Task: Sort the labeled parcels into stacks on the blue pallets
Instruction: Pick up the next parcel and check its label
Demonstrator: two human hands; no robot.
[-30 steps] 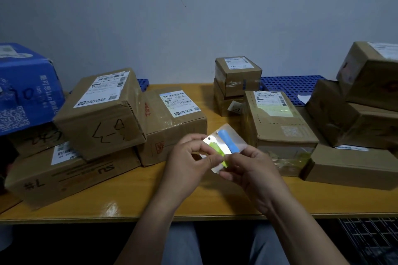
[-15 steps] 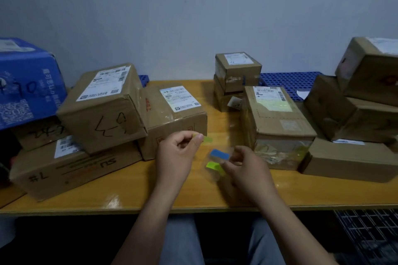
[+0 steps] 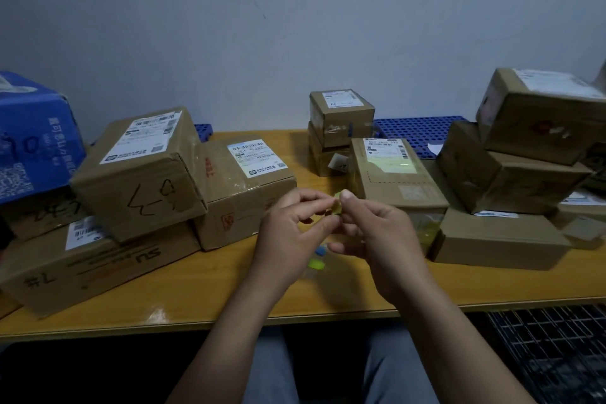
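Both hands meet above the middle of the wooden table (image 3: pixel 183 292). My left hand (image 3: pixel 292 233) and my right hand (image 3: pixel 377 233) pinch a small yellow-green sticker (image 3: pixel 337 207) between their fingertips. Below them a clear sticker sheet (image 3: pixel 317 257) with a blue and a green sticker lies on the table. Brown labeled parcels surround the hands: one marked with pen (image 3: pixel 141 170), a flat one (image 3: pixel 249 187) beside it, and one with a yellow patch (image 3: pixel 393 174) at right. Two small stacked parcels (image 3: pixel 341 118) stand at the back by a blue pallet (image 3: pixel 416 131).
A blue carton (image 3: pixel 32 138) sits at far left over a long brown box (image 3: pixel 91 266). A pile of brown parcels (image 3: pixel 524 161) fills the right side. A black grate (image 3: pixel 551 351) lies on the floor at right. The wall is close behind.
The sticker sheet went from both hands down onto the table. My left hand peeled off a yellow-green sticker, and my right hand has come up to pinch it too.
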